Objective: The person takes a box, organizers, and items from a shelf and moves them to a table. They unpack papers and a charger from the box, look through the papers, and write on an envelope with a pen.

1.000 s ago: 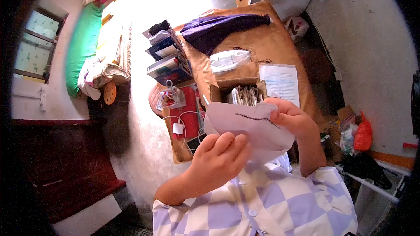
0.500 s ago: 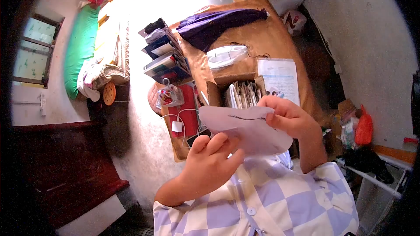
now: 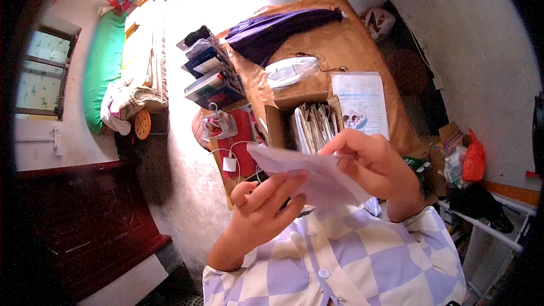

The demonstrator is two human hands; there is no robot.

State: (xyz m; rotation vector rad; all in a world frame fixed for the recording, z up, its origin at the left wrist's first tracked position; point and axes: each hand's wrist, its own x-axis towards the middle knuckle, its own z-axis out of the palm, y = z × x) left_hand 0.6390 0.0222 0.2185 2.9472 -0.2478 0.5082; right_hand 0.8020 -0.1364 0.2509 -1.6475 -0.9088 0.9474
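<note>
A pale paper piece (image 3: 317, 175), folded or envelope-like, is held between my two hands in front of the checked shirt. My right hand (image 3: 371, 167) pinches its upper right part between thumb and fingers. At its lower left side, my left hand (image 3: 263, 209) has its fingers bent against the paper, the thumb near the lower edge. Just beyond the paper stands an open cardboard box (image 3: 277, 127) packed with upright papers or envelopes (image 3: 311, 122). Printed sheets (image 3: 362, 99) with a small picture card (image 3: 354, 120) lie to the right of the box.
The table (image 3: 362, 45) bears a purple cloth (image 3: 277, 31), a white pouch (image 3: 292, 72), a book rack (image 3: 212, 73), a red item (image 3: 243, 130) and a white charger (image 3: 229, 164). A red bag (image 3: 473, 158) is at the right, a dark red wooden piece (image 3: 85, 221) at the left.
The paper has tilted flatter and moved slightly lower, its marked line no longer clear. My right hand has moved left and over it. More of the box and the picture card shows.
</note>
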